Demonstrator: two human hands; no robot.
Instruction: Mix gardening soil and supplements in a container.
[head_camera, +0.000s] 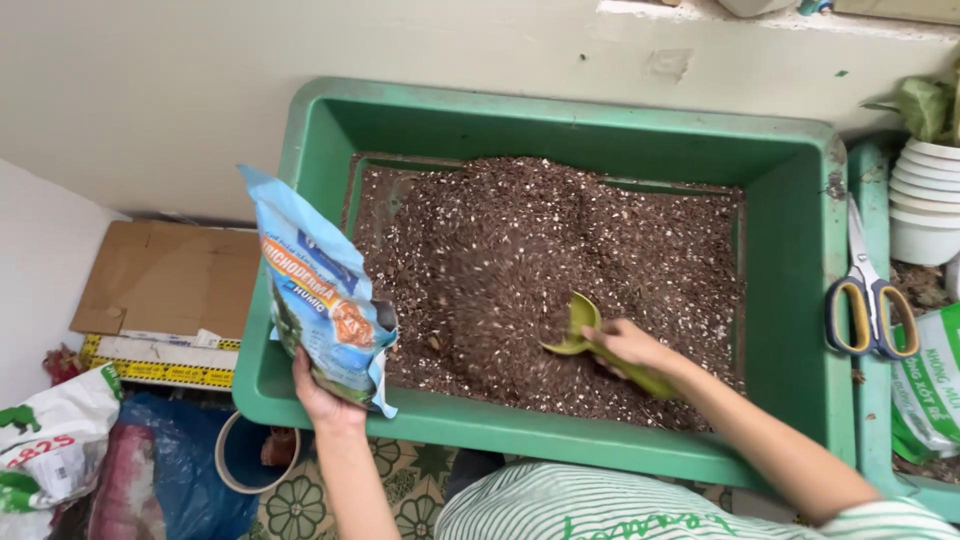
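Soil, dark brown and flecked with pale granules (560, 270), is already heaped across most of the large green rectangular plastic tub (790, 190), so the filling appears well advanced, while the blur over the mound suggests that mixing is under way and not yet finished. A small olive-green plastic scoop (580, 325) is gripped by its handle in the right hand (625, 345), with its bowl dug into the middle of the heap. A crumpled blue printed plastic bag (320, 290) is clenched from below in the left hand (318, 392) and held tilted over the tub's left rim; what remains inside it cannot be told.
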